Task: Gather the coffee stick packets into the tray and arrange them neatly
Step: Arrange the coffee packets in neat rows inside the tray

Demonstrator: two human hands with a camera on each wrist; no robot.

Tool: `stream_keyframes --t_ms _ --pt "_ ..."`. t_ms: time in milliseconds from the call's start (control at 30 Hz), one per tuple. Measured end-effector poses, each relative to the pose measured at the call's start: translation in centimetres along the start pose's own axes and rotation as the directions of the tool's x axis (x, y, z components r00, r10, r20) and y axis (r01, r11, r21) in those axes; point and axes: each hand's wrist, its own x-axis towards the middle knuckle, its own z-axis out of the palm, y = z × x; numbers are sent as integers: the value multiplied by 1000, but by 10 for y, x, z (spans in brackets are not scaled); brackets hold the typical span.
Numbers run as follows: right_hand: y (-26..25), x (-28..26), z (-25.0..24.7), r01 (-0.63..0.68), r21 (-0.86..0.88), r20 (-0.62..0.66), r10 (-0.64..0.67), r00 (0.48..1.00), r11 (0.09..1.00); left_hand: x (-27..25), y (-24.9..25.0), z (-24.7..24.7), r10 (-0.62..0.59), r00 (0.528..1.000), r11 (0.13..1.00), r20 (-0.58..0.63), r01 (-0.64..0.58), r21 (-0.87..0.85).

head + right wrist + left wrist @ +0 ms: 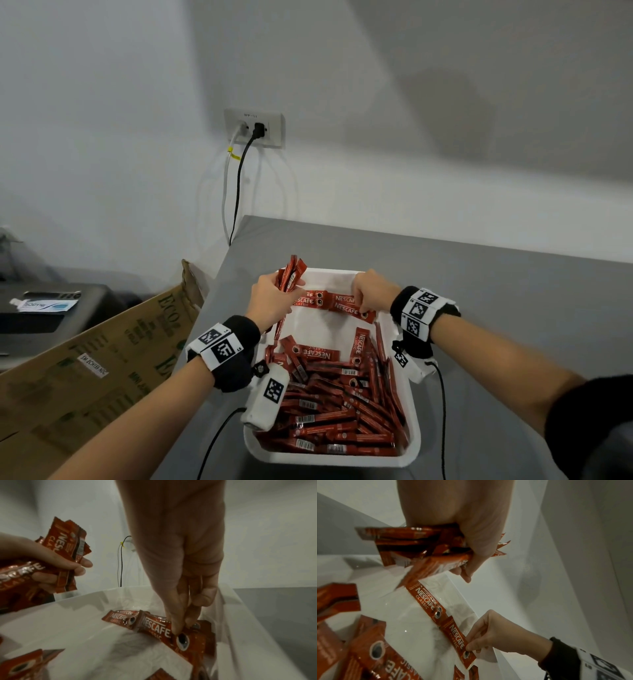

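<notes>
Red packet's (164, 631) cup print, under right hand (180, 561), shows only wrist-close.

Glossy red foil coffee stick packets (337, 407) bear white lettering and barcodes. The shallow plastic tray (412, 442) is white. Black wristbands (239, 356) carry black-and-white square markers.

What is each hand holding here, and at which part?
The left hand grips a bundle of coffee stick packets around the middle. The right hand pinches one packet lying in the tray, near its cup-printed end.
</notes>
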Motion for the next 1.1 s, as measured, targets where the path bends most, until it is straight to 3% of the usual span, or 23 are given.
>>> stream_keyframes --t_ms 267,533,767,1100 --pt "-8 5 -3 54 -212 5 -54 999 976 3 -1 1 15 999 1000 29 -15 8" --pt "-6 7 -17 41 -175 3 -41 999 984 2 -2 -3 -3 1000 1000 5 3 15" --pt "-11 1 -7 11 -348 50 6 999 937 0 1 -3 -18 1000 1000 15 18 -3" --pt "-17 2 -5 -23 -401 28 37 999 916 -1 0 -6 -16 1000 1000 18 16 -19"
